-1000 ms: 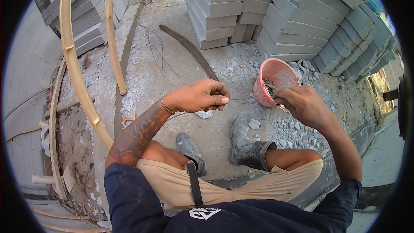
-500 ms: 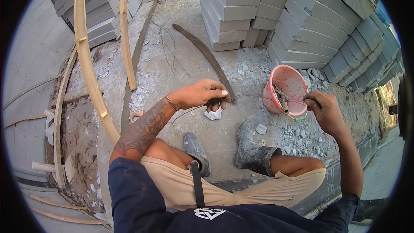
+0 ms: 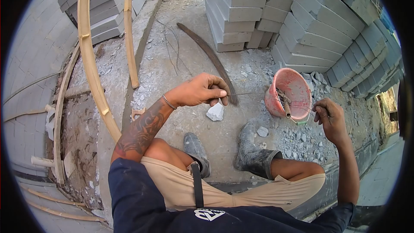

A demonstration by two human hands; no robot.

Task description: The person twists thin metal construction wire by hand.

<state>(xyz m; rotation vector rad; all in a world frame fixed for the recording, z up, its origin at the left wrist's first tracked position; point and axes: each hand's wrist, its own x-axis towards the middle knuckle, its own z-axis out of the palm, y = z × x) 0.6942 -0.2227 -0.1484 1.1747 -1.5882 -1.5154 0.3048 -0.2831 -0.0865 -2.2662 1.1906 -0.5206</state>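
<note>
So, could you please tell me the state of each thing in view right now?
Wire: stretched between both hands.
Left hand: pinching the wire.
Right hand: pinching the wire's other end.
Bucket: tilted, tool handle inside.
Blocks: stacked.
Boots: worn, on the ground.

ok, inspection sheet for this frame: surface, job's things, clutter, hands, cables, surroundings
Surface: concrete floor, dusty.
Job's things: thin wire stretched between both hands; pink bucket holding tools.
Clutter: rubble near the boots, stone chunk, curved dark strip, loose wires.
Hands: left hand pinches one wire end; right hand grips the other.
Cables: nothing seen.
Surroundings: stacked grey blocks, bent bamboo strips.
</note>
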